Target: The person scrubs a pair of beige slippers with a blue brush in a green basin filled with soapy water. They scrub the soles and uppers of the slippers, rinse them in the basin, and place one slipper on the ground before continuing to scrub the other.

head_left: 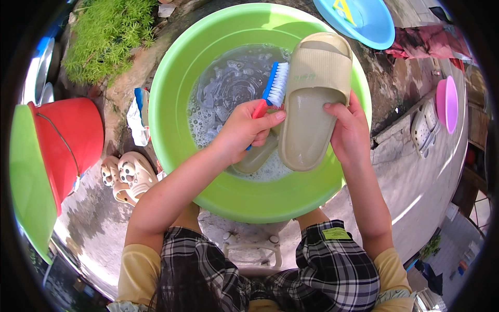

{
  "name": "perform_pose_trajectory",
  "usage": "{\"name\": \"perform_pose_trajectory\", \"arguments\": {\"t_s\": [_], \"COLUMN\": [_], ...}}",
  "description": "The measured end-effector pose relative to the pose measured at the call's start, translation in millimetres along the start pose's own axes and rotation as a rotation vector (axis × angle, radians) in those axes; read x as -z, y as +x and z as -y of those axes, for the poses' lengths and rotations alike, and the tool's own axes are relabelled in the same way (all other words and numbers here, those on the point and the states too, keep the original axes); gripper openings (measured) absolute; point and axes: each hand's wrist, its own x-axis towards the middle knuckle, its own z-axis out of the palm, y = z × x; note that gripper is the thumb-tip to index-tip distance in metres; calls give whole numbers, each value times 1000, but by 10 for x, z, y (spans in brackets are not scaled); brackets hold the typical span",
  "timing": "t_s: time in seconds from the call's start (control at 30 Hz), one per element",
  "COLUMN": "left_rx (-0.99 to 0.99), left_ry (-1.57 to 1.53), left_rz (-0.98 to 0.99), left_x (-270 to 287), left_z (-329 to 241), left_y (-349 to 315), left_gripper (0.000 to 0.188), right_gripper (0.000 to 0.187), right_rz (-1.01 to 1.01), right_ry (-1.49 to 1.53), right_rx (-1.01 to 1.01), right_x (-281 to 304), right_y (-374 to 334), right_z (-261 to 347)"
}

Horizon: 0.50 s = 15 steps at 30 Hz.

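Brush and slipper square up over the suds!

And here we are above the big green basin (174, 135), set close in front of the seated person, knees to either side, presumably so any drips fall straight back into the soapy water (223, 86). The tan slipper (311, 127) is up in the air over the basin's right half, strap end away from the body, footbed turned to the wearer's eyes, an angle that seems chosen to keep the surface in plain sight.

Look at the right hand (351, 127)! That grip is clamped on the slipper's right edge just below the strap, thumb over the footbed, fingers tucked behind, leaving most of the upper face uncovered. Over on the other side, the left hand (244, 127) has its grip closed around the red-and-blue brush (270, 83), thumb along the handle, and the white bristles (279, 86) point right at the strap. Touching or just short? Can't tell from here! Down below, a second slipper (257, 158) lies in the basin, partly hidden by the left hand and the raised slipper, with neither grip on it
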Motion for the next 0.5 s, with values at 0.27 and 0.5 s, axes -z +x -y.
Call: {"name": "perform_pose_trajectory", "arguments": {"t_s": [0.27,0.5], "left_rx": [50,12], "left_ry": [31,104], "left_rz": [59,88], "left_x": [-53,-58], "left_z": [48,56], "left_y": [9,-8], "left_gripper": [31,34], "right_gripper": [66,67], "right_rz": [-64,-77], "right_ry": [61,-78], "right_rx": [144,527], "right_x": [18,-77], "right_y": [4,-55], "right_z": [28,79]}}
